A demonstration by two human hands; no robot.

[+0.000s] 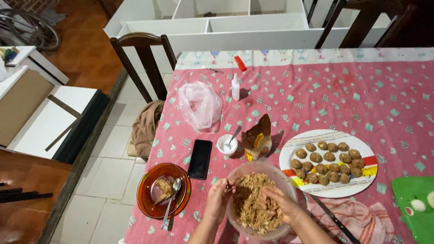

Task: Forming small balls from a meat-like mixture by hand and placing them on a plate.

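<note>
Kneading with curled fingers, the left hand and right hand grasp the brown mixture inside the clear bowl. At two o'clock sits the plate of formed balls; at nine o'clock, an amber dish.

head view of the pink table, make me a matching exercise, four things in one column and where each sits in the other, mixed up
Things:
1. black phone
2. amber glass plate
3. white squeeze bottle
4. green cutting board

Places:
A. at the table's right edge, near the person
B. far side, beside a clear plastic bag
C. at the table's left edge, a spoon resting in it
D. between the amber plate and a small white cup

Pairs: 1-D, 2-C, 3-B, 4-A
</note>
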